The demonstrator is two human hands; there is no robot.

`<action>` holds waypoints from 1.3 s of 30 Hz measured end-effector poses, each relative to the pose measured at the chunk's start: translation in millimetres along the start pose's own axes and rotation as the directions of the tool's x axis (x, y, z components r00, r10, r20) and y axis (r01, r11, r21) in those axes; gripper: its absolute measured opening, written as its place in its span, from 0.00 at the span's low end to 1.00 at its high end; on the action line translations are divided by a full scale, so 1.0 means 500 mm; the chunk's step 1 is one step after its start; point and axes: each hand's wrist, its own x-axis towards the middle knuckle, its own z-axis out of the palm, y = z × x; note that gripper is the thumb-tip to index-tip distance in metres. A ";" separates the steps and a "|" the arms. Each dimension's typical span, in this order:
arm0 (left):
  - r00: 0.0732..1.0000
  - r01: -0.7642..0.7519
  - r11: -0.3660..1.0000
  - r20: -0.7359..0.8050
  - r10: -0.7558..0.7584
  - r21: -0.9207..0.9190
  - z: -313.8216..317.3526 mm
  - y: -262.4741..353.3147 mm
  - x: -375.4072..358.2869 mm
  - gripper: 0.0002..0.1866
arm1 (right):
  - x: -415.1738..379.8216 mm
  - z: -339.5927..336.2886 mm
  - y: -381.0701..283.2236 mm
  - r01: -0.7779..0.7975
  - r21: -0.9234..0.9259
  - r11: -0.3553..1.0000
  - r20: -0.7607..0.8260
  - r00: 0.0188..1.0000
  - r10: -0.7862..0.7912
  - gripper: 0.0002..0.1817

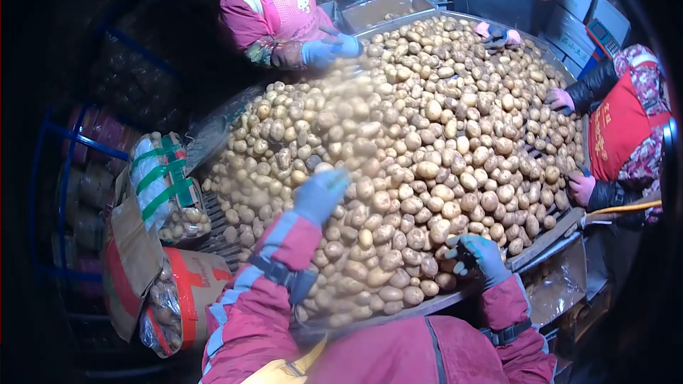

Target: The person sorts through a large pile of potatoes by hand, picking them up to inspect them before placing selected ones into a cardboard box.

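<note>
A large heap of potatoes (427,171) covers the sorting table in front of me. My left hand (321,195), in a blue glove, reaches over the near left part of the heap. Its fingers are stretched out, slightly blurred, and no potato shows in them. At the near right edge is my right hand (482,254), also gloved in blue. The fingers there are bent but apart, beside several potatoes, with a dark patch between them that looks like the glove's palm; I see nothing held.
A slatted table edge (213,231) shows at left, beside potato-filled bags (191,274). Across stands a co-worker in a pink apron (299,11), gloved hands at the heap. Other workers' hands (560,99) touch potatoes at right. Cardboard boxes (388,13) stand behind.
</note>
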 end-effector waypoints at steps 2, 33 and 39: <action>0.988 -0.027 1.000 -0.154 0.028 0.007 -0.031 -0.037 0.110 0.21 | 0.006 0.010 0.003 0.002 0.036 0.999 0.023 1.000 -0.002 0.23; 0.785 0.370 0.487 0.546 0.291 -0.791 0.158 0.257 -0.172 0.33 | -0.088 0.088 -0.084 0.079 0.197 0.977 0.285 0.949 -0.134 0.34; 0.780 0.330 0.561 0.554 0.290 -0.759 0.229 0.339 -0.195 0.27 | -0.149 0.021 -0.044 0.153 0.302 0.941 0.237 0.944 -0.229 0.29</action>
